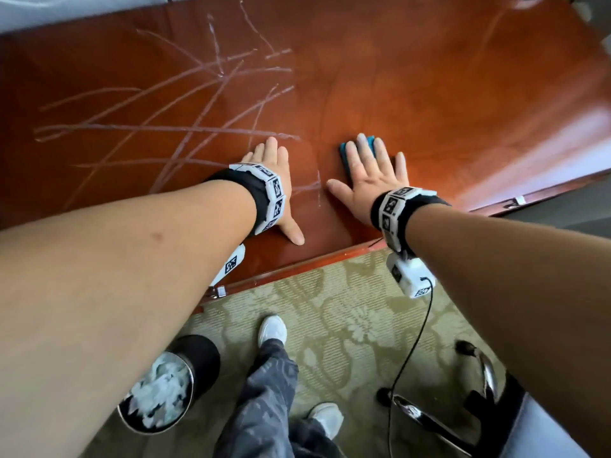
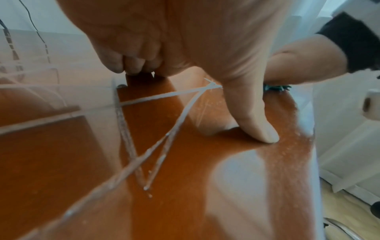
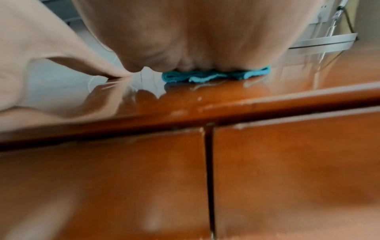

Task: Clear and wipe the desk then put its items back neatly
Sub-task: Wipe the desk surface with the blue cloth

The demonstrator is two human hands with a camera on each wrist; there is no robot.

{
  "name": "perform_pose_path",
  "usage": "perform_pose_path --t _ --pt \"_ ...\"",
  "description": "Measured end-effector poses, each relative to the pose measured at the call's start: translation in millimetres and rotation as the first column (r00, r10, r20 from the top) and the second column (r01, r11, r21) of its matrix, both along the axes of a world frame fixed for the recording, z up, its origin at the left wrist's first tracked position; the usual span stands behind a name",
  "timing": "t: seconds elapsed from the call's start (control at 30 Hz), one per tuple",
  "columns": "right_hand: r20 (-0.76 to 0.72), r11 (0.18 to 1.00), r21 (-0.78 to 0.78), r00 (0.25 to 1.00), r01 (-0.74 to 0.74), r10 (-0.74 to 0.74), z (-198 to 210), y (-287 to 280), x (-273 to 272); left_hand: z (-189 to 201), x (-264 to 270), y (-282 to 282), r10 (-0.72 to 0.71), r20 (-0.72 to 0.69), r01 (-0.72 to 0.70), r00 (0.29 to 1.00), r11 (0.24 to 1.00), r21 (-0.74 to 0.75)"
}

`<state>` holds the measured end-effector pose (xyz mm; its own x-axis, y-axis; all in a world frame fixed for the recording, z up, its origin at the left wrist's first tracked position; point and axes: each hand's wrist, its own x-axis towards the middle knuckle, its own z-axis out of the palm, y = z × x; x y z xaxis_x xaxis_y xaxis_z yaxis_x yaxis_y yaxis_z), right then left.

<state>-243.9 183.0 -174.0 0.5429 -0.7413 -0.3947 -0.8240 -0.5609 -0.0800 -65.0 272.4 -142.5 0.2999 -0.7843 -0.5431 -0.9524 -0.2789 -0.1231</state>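
Teal cloth, folded with its long axis running away from the desk's near edge, lies under the flat, spread right hand, while the left hand presses open-palmed beside it among white streaks.

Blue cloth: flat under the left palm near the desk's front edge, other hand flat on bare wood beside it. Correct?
Not quite: the blue cloth is pressed under the right hand, not the left. The head view shows it, and the right wrist view shows the cloth bunched beneath that palm. The rest holds: it is near the desk's front edge, and the left hand lies flat on bare wood beside it.
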Motion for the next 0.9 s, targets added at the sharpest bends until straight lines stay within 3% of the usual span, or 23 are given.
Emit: perform_pose_path --t 0.2,0.37,0.47,0.6,0.9 --pt "-0.013 0.993 0.013 0.993 0.115 -0.115 1 6 20 5 -3 0 0.023 0.002 -0.023 1.000 0.998 0.052" --pt "0.075 0.999 -0.011 0.996 -0.045 0.046 -3 75 32 8 -4 3 0.022 0.003 -0.022 1.000 0.999 0.036" --pt "0.109 0.997 0.056 0.993 -0.055 0.049 -2 92 24 11 -7 4 0.011 0.021 -0.012 1.000 0.999 0.052" --pt "0.103 0.995 0.052 0.992 -0.082 0.076 -2 86 -4 9 -4 3 0.007 0.015 -0.008 1.000 0.999 0.045" --pt "0.066 0.990 0.062 0.990 0.124 -0.128 1 34 -32 4 0 3 -0.013 0.029 0.011 1.000 0.998 0.066"
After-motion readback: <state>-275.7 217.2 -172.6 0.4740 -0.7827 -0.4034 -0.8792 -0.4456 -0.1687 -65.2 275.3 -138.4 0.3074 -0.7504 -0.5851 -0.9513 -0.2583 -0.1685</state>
